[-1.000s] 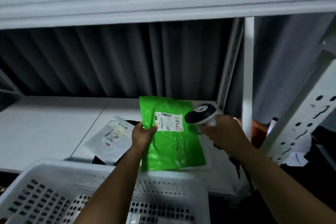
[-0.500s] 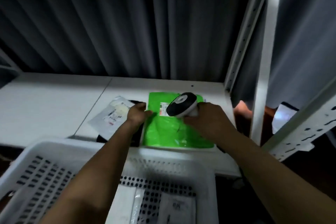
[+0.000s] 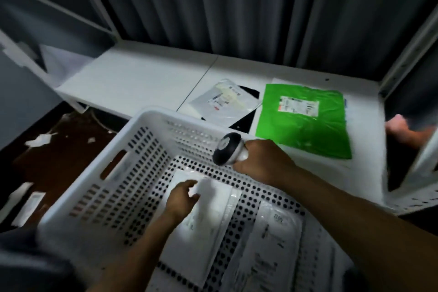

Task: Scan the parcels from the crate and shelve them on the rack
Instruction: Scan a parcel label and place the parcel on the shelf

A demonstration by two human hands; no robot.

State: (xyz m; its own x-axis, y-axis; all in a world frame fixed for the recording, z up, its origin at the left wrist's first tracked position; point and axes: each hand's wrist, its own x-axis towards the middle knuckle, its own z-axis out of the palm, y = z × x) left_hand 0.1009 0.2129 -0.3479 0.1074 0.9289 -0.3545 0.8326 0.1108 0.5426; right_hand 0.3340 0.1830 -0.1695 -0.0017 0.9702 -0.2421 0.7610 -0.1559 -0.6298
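Note:
A white perforated crate (image 3: 132,149) fills the lower middle. Inside it, my left hand (image 3: 182,199) rests on a white parcel (image 3: 201,225), with the thumb on its top edge. Whether the fingers grip the parcel is unclear through the blur. Another white parcel (image 3: 272,239) lies to the right of it in the crate. My right hand (image 3: 263,161) grips a black and white scanner (image 3: 227,152) above the crate's far rim. On the white rack shelf (image 3: 142,78) beyond lie a green parcel (image 3: 305,125) with a white label and a grey parcel (image 3: 225,102).
A white rack upright (image 3: 403,54) rises at the right, and another person's hand (image 3: 400,127) shows behind it. Dark curtain (image 3: 237,7) hangs behind the shelf. Paper scraps (image 3: 38,141) lie on the dark floor at the left.
My left hand let go of the green parcel, which now lies flat on the shelf, and came down into the crate onto a white parcel. My right hand drew the scanner back over the crate.

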